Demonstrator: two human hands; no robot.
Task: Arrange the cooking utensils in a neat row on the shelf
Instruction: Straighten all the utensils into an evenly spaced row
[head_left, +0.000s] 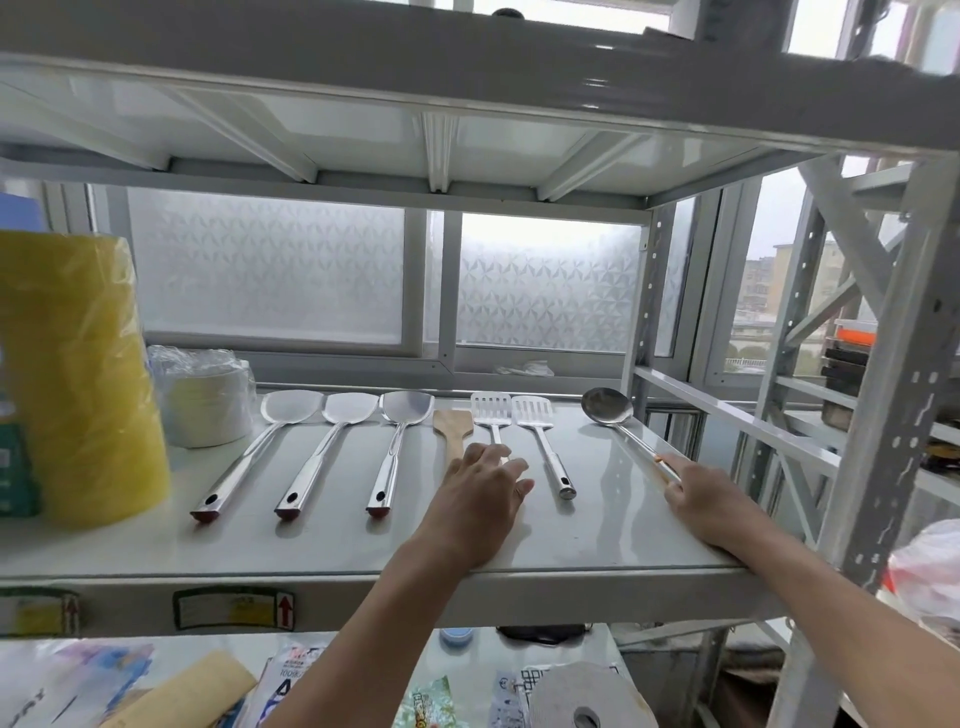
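Lined up handle-forward on white shelf (597, 540): 3 steel spatulas (322, 457), wooden spatula (453, 428), 2 slotted turners (540, 441), then ladle (607, 406) at far right, angled off the row. Resting left hand (480, 493) flat over handles of wooden spatula and nearer slotted turner, fingers straight, slightly spread. Gripping ladle handle near its end with right hand (711, 504), fingers curled round it. At left: yellow roll (78, 374), wrapped bowls (208, 395).

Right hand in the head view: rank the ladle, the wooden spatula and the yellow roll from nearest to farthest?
1. Ladle, gripped by the right hand, far right.
2. Wooden spatula, mid-row.
3. Yellow roll, far left.
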